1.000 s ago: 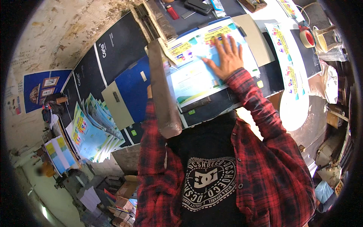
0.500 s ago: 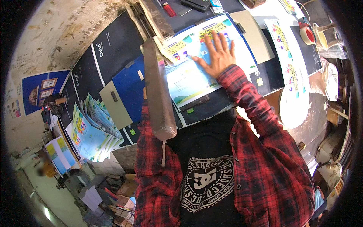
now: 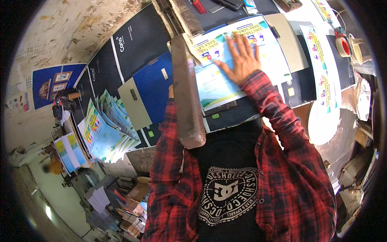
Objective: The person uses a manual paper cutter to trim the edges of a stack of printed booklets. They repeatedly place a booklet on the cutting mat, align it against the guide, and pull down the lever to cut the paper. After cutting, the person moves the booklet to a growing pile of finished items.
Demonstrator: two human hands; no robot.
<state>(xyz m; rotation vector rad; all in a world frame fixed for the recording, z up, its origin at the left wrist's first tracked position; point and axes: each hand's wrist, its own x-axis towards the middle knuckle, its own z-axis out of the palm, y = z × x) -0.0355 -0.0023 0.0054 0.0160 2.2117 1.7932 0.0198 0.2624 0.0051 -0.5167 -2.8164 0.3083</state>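
My right hand point(image 3: 244, 60) lies flat with fingers spread on a printed sheet point(image 3: 225, 82), coloured light blue, yellow and green. The sheet rests on a blue board, its left side against a long brown bar point(image 3: 187, 88) that looks like the arm of a paper cutter. Only a sliver of my left hand point(image 3: 171, 92) shows at the bar's left side, above the red plaid cuff. The bar hides its fingers, so its grip cannot be told. Left of the bar lies a blue and grey board point(image 3: 153, 82).
A fanned pile of printed sheets point(image 3: 109, 125) stands at the left table edge. On the right lie long printed strips point(image 3: 320, 72), a roll of tape point(image 3: 343, 47) and a pale cup point(image 3: 356, 50). A red lighter-like object point(image 3: 198, 6) lies at the back.
The whole view has shifted, so the table appears further right. My right hand now sits slightly further left relative to the print on the sheet. The bar keeps about the same tilt.
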